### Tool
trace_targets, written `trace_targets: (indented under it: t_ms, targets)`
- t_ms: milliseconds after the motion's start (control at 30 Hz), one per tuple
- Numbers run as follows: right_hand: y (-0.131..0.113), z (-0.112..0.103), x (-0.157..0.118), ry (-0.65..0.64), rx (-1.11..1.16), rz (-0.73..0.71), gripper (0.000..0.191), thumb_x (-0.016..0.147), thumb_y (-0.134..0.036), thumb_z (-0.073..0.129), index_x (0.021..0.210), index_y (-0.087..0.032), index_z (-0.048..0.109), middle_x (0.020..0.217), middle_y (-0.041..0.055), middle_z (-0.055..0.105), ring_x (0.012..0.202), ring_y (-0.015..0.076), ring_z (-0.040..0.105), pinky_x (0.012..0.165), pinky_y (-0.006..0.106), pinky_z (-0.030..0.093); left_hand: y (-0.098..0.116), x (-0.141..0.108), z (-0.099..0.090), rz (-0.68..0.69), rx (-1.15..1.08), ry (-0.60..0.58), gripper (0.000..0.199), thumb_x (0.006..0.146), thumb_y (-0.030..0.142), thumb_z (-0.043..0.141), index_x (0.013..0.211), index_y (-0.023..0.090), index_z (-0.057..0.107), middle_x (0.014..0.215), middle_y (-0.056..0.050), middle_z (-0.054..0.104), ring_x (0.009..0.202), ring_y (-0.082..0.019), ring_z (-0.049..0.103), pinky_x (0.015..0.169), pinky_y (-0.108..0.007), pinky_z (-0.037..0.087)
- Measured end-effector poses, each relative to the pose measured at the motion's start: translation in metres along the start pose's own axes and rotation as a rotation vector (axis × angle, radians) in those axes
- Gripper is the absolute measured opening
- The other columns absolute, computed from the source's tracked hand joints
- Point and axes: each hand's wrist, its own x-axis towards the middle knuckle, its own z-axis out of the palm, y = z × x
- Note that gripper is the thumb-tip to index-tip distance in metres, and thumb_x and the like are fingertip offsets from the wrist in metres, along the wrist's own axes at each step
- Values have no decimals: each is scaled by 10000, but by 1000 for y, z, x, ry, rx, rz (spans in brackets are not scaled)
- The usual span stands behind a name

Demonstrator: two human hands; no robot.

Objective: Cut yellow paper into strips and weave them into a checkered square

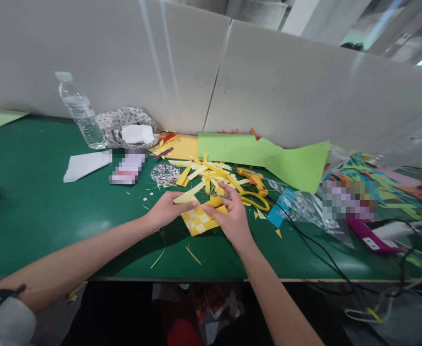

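Note:
Between my two hands is a woven paper piece (197, 222) in a yellow and pale cream checker pattern, held just above the green table. My left hand (167, 209) pinches its upper left side, thumb on top. My right hand (232, 214) grips its upper right part, where a yellow strip curls up under the fingers. Right beyond my hands lies a loose heap of yellow and cream paper strips (211, 171). Yellow-handled scissors (256, 201) lie beside my right hand, their blades partly hidden by it. Behind them is a yellow glue gun (254, 180).
A water bottle (83, 115), a spotted cloth pouch (128, 117) and a round sequin-like packet (165, 174) stand or lie at back left. Green paper sheet (243, 149) leans along the partition. To the right are a blue paper piece (280, 207), clear plastic, a black cable and a purple power strip (371, 238).

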Motion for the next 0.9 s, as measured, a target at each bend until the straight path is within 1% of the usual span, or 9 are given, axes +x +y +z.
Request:
trace_targets:
  t_ms: [133, 367, 433, 533, 600, 700, 767, 833, 900]
  targets:
    - [5, 0, 0, 4, -50, -65, 643, 623, -307, 752, 1189, -266, 449, 848, 16, 694, 836, 219, 660, 738, 365, 539, -1, 1, -1, -28, 2, 41, 254, 661, 402, 704, 678, 156, 643, 641, 1, 646, 586, -127, 560, 546, -225, 406]
    - [6, 0, 1, 19, -70, -89, 615, 640, -305, 740, 1186, -262, 460, 842, 17, 688, 825, 216, 658, 741, 375, 533, -3, 3, -2, -70, -17, 51, 271, 660, 412, 708, 756, 164, 658, 701, -6, 668, 621, -114, 581, 529, -198, 411]
    - [6, 0, 0, 37, -75, -98, 606, 641, -305, 738, 1181, -256, 465, 820, 13, 686, 805, 213, 656, 744, 384, 529, -1, 2, -1, -75, -34, 19, 275, 632, 382, 737, 785, 164, 669, 748, -19, 693, 660, -131, 611, 561, -211, 442]
    - [5, 2, 0, 48, -53, -89, 621, 624, -310, 749, 1173, -246, 467, 762, 5, 678, 761, 212, 652, 737, 397, 529, 3, 0, 0, -96, -99, -54, 309, 573, 301, 784, 826, 155, 682, 845, -45, 718, 743, -166, 649, 675, -261, 495]
    - [4, 3, 0, 88, -7, -95, 672, 607, -311, 760, 1196, -246, 442, 824, 25, 681, 817, 221, 650, 781, 413, 522, 4, 0, 1, -94, -130, -58, 294, 568, 276, 789, 811, 146, 685, 861, -57, 722, 761, -174, 657, 715, -279, 504]
    - [5, 2, 3, 221, 94, -148, 757, 596, -311, 766, 1242, -263, 373, 1086, 74, 626, 1001, 224, 606, 906, 427, 473, 1, 3, -1, -63, -143, 26, 276, 583, 276, 786, 811, 157, 686, 851, -52, 722, 751, -165, 657, 674, -257, 506]
    - [5, 1, 5, 273, 149, -131, 790, 583, -315, 773, 1249, -272, 350, 1205, 93, 562, 1072, 227, 569, 936, 431, 455, -2, 6, -3, -59, -140, 99, 295, 582, 295, 790, 823, 163, 683, 842, -50, 720, 739, -158, 655, 614, -232, 495]
    - [6, 1, 6, 263, 187, -69, 830, 545, -309, 792, 1246, -266, 349, 1227, 105, 549, 1096, 242, 556, 922, 429, 467, -4, 8, -5, -72, -169, 145, 325, 573, 314, 798, 832, 160, 677, 849, -53, 718, 742, -155, 654, 591, -221, 490]
    - [7, 4, 5, 201, 217, -11, 877, 506, -293, 811, 1251, -251, 348, 1171, 104, 591, 1070, 252, 576, 900, 424, 484, -5, 9, -6, -78, -235, 158, 353, 564, 318, 807, 848, 158, 670, 871, -52, 716, 755, -150, 653, 619, -224, 500]
